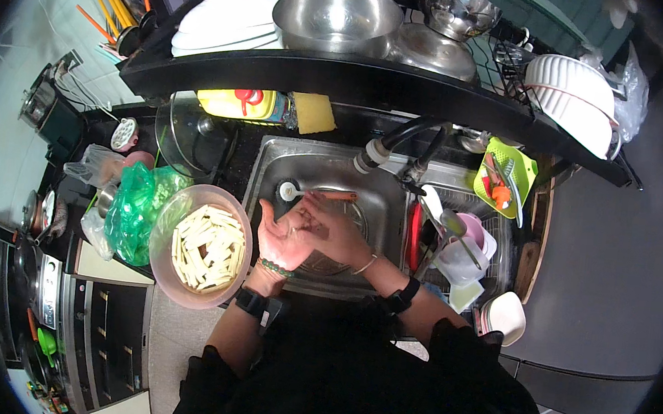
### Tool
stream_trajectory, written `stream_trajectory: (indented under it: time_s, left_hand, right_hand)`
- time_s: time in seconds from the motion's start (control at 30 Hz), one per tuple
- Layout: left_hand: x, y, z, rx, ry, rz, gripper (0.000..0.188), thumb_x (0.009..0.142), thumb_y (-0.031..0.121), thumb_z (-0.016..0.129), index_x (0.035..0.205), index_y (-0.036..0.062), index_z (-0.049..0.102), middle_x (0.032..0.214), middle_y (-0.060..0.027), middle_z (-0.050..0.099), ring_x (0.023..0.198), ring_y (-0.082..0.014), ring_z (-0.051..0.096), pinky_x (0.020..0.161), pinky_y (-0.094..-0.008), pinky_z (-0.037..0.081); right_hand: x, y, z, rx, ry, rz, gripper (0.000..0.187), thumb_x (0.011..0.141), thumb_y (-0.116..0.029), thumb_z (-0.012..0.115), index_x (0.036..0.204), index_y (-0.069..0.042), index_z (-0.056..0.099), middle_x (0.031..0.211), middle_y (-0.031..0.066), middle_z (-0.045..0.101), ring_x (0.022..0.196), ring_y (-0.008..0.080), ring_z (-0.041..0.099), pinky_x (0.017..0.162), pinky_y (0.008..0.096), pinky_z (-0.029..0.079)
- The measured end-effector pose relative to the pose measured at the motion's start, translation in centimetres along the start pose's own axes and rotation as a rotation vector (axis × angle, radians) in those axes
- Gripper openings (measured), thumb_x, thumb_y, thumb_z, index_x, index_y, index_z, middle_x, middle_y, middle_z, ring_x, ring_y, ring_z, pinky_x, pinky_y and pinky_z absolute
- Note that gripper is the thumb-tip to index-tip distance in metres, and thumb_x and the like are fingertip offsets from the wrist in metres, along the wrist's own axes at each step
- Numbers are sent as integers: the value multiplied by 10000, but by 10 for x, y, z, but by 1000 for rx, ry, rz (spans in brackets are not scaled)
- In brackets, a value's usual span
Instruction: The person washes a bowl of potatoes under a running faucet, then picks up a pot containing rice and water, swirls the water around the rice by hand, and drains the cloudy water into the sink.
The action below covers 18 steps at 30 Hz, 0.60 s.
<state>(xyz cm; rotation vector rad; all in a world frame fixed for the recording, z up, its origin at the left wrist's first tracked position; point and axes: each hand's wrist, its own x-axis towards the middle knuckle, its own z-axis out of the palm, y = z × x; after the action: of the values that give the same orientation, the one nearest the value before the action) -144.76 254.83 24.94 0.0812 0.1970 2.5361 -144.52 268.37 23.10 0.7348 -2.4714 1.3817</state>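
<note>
Over the steel sink [387, 182], my two hands touch each other. My left hand [277, 240] has its palm turned up and its thumb stretched out. My right hand [340, 238] lies flat across the fingers of the left, partly hiding them. Neither hand holds an object that I can see. Just beyond them in the basin is a tool with an orange handle [340, 196] and a pale round end; its kind is unclear. To the left of my hands stands a pink translucent bowl [161, 249] full of pale cut vegetable sticks [208, 250].
A black faucet [400, 138] arches over the basin. On the right, a dish rack [504, 261] holds cups and utensils, with a green basket [505, 163] behind. Green plastic bags [132, 209] lie left of the bowl. A black shelf [320, 68] carrying steel bowls and plates spans above.
</note>
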Motion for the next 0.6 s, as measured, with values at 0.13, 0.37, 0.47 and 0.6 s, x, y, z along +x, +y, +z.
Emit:
stream_trajectory:
  time_s: [0.13, 0.37, 0.47, 0.6]
  left_hand:
    - [4, -6, 12, -80, -28, 18, 875, 770, 662, 372, 1254, -66, 313, 1286, -162, 371, 1170, -254, 358, 983, -371, 260]
    - [0, -2, -1, -110, 89, 21, 829, 767, 645, 404, 1200, -62, 373, 1193, -133, 451, 1114, -254, 408, 978, -384, 285]
    - [-1, -5, 12, -17, -8, 43, 811, 781, 646, 375, 1219, -36, 371, 1246, -134, 427, 1160, -251, 383, 981, -378, 292]
    - [11, -18, -7, -4, 152, 137, 528, 889, 482, 341, 1221, 75, 402, 1263, -94, 422, 1158, -232, 391, 980, -355, 302]
  right_hand:
    - [8, 5, -12, 238, -109, 206, 421, 789, -121, 566, 1185, -6, 480, 1259, 144, 453, 1207, 224, 393, 957, 321, 354]
    - [5, -2, -11, 237, -106, 184, 416, 794, -158, 554, 1172, 1, 482, 1250, 169, 449, 1206, 287, 380, 981, 359, 325]
    - [1, -10, -7, 103, -60, 140, 447, 803, -148, 529, 1207, 16, 432, 1282, 183, 408, 1236, 326, 324, 998, 385, 293]
    - [-1, -57, 14, -472, 148, 1, 414, 842, -186, 453, 1187, 41, 422, 1254, 207, 415, 1194, 392, 340, 1012, 426, 241]
